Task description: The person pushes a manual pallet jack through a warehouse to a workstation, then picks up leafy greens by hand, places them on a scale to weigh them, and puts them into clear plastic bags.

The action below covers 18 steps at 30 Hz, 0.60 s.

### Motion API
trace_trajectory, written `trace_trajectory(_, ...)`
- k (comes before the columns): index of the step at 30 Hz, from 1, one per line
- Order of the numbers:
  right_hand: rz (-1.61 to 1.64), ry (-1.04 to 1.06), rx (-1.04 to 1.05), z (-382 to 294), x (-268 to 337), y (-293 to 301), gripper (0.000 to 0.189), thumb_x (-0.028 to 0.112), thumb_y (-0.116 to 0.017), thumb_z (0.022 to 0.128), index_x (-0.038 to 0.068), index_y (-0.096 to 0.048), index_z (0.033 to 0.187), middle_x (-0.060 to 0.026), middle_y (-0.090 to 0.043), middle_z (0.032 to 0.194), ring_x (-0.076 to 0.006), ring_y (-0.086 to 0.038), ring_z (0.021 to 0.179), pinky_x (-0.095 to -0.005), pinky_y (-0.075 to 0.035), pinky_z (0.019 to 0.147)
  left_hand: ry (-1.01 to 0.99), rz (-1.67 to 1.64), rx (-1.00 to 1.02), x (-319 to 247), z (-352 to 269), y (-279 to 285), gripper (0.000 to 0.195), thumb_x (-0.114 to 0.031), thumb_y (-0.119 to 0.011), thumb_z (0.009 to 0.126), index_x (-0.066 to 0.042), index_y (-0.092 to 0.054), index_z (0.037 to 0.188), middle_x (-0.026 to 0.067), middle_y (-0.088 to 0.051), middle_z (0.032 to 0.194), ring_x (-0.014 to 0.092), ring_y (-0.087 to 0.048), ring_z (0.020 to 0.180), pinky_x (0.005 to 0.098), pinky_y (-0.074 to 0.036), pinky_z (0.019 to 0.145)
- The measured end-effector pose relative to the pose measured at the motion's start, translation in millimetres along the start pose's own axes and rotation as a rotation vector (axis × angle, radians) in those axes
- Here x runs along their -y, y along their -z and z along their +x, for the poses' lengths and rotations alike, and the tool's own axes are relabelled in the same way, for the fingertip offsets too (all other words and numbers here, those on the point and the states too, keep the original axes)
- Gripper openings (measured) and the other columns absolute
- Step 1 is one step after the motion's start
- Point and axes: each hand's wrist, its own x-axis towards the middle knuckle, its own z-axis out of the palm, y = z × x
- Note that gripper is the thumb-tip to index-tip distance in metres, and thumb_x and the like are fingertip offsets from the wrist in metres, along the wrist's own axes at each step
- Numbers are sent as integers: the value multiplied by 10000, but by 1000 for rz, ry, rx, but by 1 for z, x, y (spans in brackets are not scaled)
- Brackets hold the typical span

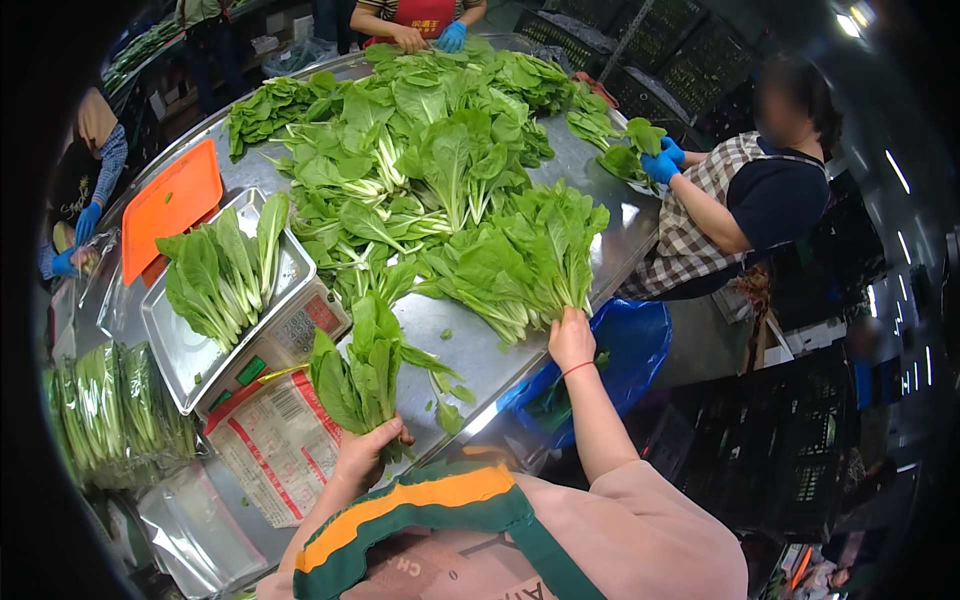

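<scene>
My left hand (367,450) grips a small bunch of leafy greens (367,367) by the stems, leaves upward, over the table's front edge. Farther right, my right hand (572,341) is closed around the stem ends of a larger bunch (551,240), whose leaves point away from me. Its fingertips are partly hidden. Beyond both hands spreads a big heap of the same greens (420,157) on the metal table (420,322). Left of my left hand, a weighing scale (300,330) carries a metal tray (281,274) with several loose greens (225,277) on it.
Bagged greens (112,412) and clear plastic bags (199,525) lie left, near a printed sheet (270,442) and an orange basket (172,206). A blue bag (637,337) hangs at the right edge. Co-workers (727,202) in blue gloves stand around the table.
</scene>
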Motion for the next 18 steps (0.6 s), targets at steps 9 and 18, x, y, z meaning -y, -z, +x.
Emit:
trace_trajectory(9, -59, 111, -62, 17, 9, -13, 279, 214, -711, 739, 30, -529, 844, -147, -604, 837, -355, -601, 792, -462, -480, 705, 26, 113, -21, 5, 0, -2, 233, -136, -672, 795, -2, -563, 951, 89, -613, 757, 217, -624, 708, 328, -517, 633)
trace_trajectory(18, 1134, -277, 609, 3, 81, 49, 288, 270, -494, 944, 43, -539, 773, -28, -562, 628, -114, -515, 504, -266, -435, 454, 31, -185, -34, -5, 5, -12, 346, -83, -684, 783, 24, -551, 1084, 127, -641, 935, 245, -617, 874, 357, -510, 761)
